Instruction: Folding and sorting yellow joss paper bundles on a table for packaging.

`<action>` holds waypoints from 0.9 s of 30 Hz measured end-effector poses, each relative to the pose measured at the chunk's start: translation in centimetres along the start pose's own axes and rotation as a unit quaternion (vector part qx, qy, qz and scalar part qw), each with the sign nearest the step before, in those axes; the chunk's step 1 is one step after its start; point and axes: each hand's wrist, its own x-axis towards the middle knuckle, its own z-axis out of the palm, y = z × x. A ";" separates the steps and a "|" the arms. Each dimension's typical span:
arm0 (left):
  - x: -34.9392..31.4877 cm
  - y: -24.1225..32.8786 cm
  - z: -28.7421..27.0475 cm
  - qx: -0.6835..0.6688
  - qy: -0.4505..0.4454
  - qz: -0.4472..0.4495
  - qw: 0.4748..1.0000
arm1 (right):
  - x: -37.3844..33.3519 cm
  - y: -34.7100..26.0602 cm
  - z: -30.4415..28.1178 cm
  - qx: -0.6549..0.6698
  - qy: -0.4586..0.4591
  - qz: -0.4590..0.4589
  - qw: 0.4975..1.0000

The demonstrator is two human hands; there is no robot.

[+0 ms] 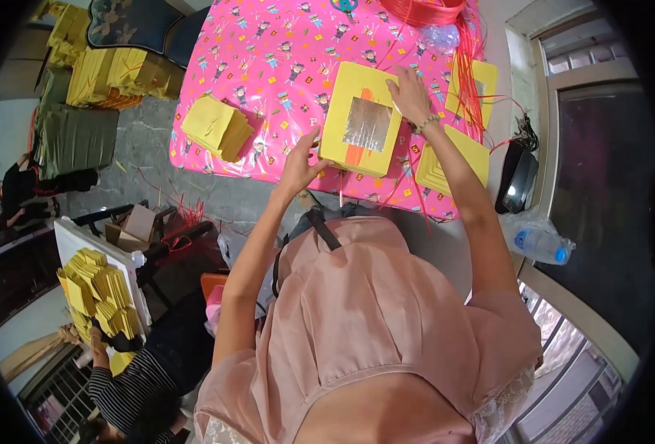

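A thick stack of yellow joss paper lies on the pink table, its top sheet carrying a silver foil square and orange marks. Beside its lower left edge is my left hand, thumb and fingers apart, the fingertips at the paper's side. My right hand rests along the upper right edge, fingers stretched out and the thumb over the top sheet. A beaded bracelet circles that wrist. Neither hand is closed round the stack. Under my right forearm another yellow paper stack is partly hidden.
Left on the pink tablecloth sits a smaller yellow bundle. Red plastic strapping trails over papers at right. A water bottle lies by the window. At lower left, a person in stripes works by a white table with yellow bundles.
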 end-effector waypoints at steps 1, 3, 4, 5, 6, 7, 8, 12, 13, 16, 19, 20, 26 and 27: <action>0.0 0.5 0.0 0.002 0.002 -0.002 1.000 | -0.5 0.0 -0.3 0.009 0.069 -0.025 0.997; -0.6 1.1 -0.4 0.170 0.066 0.117 0.976 | -1.9 -1.6 -2.1 0.069 0.057 -0.053 0.995; -1.0 1.3 -0.5 0.172 0.069 0.109 0.977 | -3.0 -2.3 -2.6 0.125 0.046 -0.073 0.988; -1.1 1.7 -0.5 0.184 0.059 0.116 0.974 | -4.4 -2.4 -2.9 0.126 0.046 -0.073 0.988; -1.2 1.9 -0.5 0.196 0.050 0.122 0.972 | -5.9 -2.5 -3.1 0.153 -0.002 -0.120 0.981; -1.1 2.1 -0.5 0.198 0.051 0.120 0.972 | -7.4 -2.7 -3.4 0.179 -0.050 -0.166 0.968; -1.1 2.1 -0.4 0.208 0.043 0.153 0.965 | -9.1 -3.6 -4.0 0.146 -0.072 -0.186 0.969; -0.1 1.8 0.0 0.215 0.022 0.230 0.949 | -13.6 -5.5 -4.6 0.111 -0.115 -0.234 0.959; 0.1 1.7 0.0 0.214 0.021 0.229 0.949 | -14.0 -5.5 -4.3 0.090 -0.097 -0.251 0.959; 0.5 1.4 0.0 0.202 0.004 0.233 0.951 | -14.0 -5.1 -3.6 0.079 -0.094 -0.251 0.960; 0.8 1.6 -0.4 0.195 -0.012 0.215 0.957 | -13.6 -4.6 -3.3 0.122 -0.084 -0.269 0.952; 0.8 1.5 -0.5 0.182 -0.013 0.204 0.962 | -13.5 -4.6 -3.4 0.121 -0.084 -0.268 0.952; 0.9 1.0 -0.5 0.152 -0.015 0.191 0.970 | -12.7 -4.7 -3.9 0.238 -0.118 -0.173 0.948; 0.9 1.0 -0.5 0.150 -0.011 0.198 0.969 | -12.7 -4.7 -3.9 0.253 -0.128 -0.153 0.947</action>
